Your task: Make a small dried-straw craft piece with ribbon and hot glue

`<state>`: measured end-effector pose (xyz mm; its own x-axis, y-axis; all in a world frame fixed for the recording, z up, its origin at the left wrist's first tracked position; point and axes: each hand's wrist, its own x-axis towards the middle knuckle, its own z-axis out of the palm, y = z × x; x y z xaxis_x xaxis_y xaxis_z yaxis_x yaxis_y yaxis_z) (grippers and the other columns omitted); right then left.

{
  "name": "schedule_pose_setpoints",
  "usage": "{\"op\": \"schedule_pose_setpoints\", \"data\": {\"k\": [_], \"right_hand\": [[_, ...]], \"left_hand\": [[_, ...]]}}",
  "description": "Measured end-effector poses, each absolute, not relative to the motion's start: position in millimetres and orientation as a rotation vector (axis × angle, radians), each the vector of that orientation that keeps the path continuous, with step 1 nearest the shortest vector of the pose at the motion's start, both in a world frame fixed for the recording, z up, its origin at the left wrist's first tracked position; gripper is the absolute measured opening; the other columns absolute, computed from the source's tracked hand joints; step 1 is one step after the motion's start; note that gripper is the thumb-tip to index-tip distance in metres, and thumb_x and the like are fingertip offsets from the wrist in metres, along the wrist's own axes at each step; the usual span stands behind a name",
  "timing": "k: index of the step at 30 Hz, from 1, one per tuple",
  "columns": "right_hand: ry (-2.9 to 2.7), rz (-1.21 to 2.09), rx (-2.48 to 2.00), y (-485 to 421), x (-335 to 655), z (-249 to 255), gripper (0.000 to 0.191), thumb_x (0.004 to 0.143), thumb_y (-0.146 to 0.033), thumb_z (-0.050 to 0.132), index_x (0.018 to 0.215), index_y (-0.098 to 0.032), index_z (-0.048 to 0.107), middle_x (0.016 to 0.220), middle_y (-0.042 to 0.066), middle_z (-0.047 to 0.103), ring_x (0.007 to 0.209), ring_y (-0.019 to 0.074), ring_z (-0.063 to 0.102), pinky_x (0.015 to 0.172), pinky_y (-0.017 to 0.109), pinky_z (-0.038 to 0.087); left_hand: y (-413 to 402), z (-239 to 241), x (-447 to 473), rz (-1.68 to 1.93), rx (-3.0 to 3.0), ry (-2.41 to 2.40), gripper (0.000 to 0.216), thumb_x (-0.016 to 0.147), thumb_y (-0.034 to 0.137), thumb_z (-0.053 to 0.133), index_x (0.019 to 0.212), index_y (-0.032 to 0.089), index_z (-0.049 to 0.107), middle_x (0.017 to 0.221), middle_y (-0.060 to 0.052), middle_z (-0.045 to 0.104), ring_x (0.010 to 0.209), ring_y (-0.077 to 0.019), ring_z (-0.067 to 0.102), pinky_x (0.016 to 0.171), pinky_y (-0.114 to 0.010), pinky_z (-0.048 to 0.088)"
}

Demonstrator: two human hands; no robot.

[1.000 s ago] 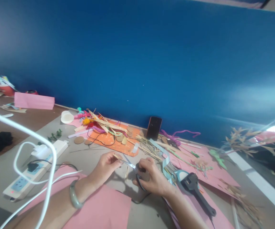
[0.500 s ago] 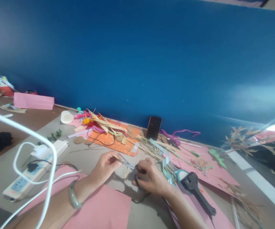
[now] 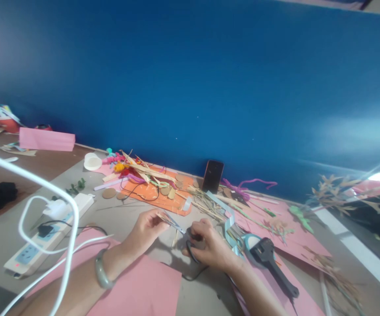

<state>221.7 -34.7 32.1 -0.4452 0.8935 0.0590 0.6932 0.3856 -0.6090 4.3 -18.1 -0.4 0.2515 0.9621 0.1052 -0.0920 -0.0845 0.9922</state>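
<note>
My left hand (image 3: 145,230) pinches a thin dried straw strip (image 3: 162,217) between thumb and fingertips, low over the grey table. My right hand (image 3: 209,245) is closed round the black handles of a pair of scissors (image 3: 180,229), whose silver blades point left and meet the strip. A green bangle (image 3: 100,272) sits on my left wrist. Small cut straw bits lie on the table just under the blades.
A pink paper sheet (image 3: 144,289) lies under my left forearm. A black glue gun (image 3: 272,263) and blue ribbon (image 3: 229,224) lie right of my right hand. An orange sheet with craft scraps (image 3: 150,191), a phone (image 3: 213,176), a white power strip (image 3: 45,241) and cables surround them.
The scissor blades have shifted slightly left onto the strip and my right hand has edged down a little. My left hand holds still.
</note>
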Motion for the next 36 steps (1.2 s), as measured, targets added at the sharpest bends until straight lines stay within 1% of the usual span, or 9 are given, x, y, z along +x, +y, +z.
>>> {"op": "schedule_pose_setpoints", "data": {"k": [5, 14, 18, 23, 27, 36], "right_hand": [[-2.287, 0.721, -1.39, -35, 223, 31, 0.032, 0.063, -0.017, 0.071, 0.058, -0.021, 0.04, 0.061, -0.003, 0.049, 0.07, 0.0162, 0.041, 0.065, 0.028, 0.035], [-2.282, 0.706, -1.376, -35, 222, 32, 0.03, 0.063, -0.017, 0.071, 0.057, -0.021, 0.042, 0.06, -0.004, 0.049, 0.068, 0.0158, 0.041, 0.064, 0.027, 0.035], [-2.287, 0.717, -1.393, -35, 220, 33, 0.034, 0.064, -0.019, 0.071, 0.056, -0.021, 0.039, 0.059, -0.004, 0.048, 0.067, 0.0153, 0.041, 0.064, 0.027, 0.035], [-2.264, 0.722, -1.406, -34, 222, 27, 0.032, 0.065, -0.022, 0.072, 0.057, -0.021, 0.041, 0.061, -0.003, 0.049, 0.07, 0.0161, 0.042, 0.064, 0.026, 0.035], [-2.254, 0.735, -1.42, -32, 224, 23, 0.035, 0.065, -0.023, 0.072, 0.056, -0.021, 0.039, 0.06, -0.003, 0.047, 0.069, 0.0159, 0.042, 0.064, 0.027, 0.035], [-2.248, 0.713, -1.439, -29, 226, 20, 0.033, 0.063, -0.02, 0.071, 0.055, -0.02, 0.039, 0.059, -0.003, 0.048, 0.07, 0.0156, 0.04, 0.065, 0.027, 0.034]], "left_hand": [[-19, 2, 5, 1.136, 1.307, 0.891, 0.003, 0.074, 0.016, 0.061, 0.076, 0.016, 0.064, 0.074, 0.0, 0.063, 0.073, -0.0137, 0.055, 0.071, -0.024, 0.041], [-19, 1, 5, 1.112, 1.317, 0.91, 0.008, 0.074, 0.023, 0.061, 0.076, 0.016, 0.065, 0.07, 0.0, 0.06, 0.07, -0.0142, 0.052, 0.068, -0.024, 0.041], [-19, 0, 5, 1.119, 1.311, 0.911, 0.007, 0.073, 0.023, 0.061, 0.074, 0.016, 0.064, 0.068, 0.001, 0.059, 0.068, -0.0134, 0.051, 0.068, -0.024, 0.04], [-19, 2, 5, 1.116, 1.301, 0.908, 0.007, 0.075, 0.022, 0.061, 0.075, 0.016, 0.065, 0.068, 0.001, 0.059, 0.067, -0.0128, 0.051, 0.067, -0.023, 0.04], [-20, 3, 5, 1.11, 1.298, 0.906, 0.006, 0.076, 0.022, 0.061, 0.075, 0.016, 0.064, 0.068, 0.002, 0.058, 0.069, -0.0127, 0.052, 0.068, -0.023, 0.04], [-20, 2, 5, 1.097, 1.309, 0.936, 0.007, 0.076, 0.022, 0.062, 0.076, 0.016, 0.065, 0.069, 0.002, 0.059, 0.069, -0.0126, 0.051, 0.068, -0.023, 0.04]]}}
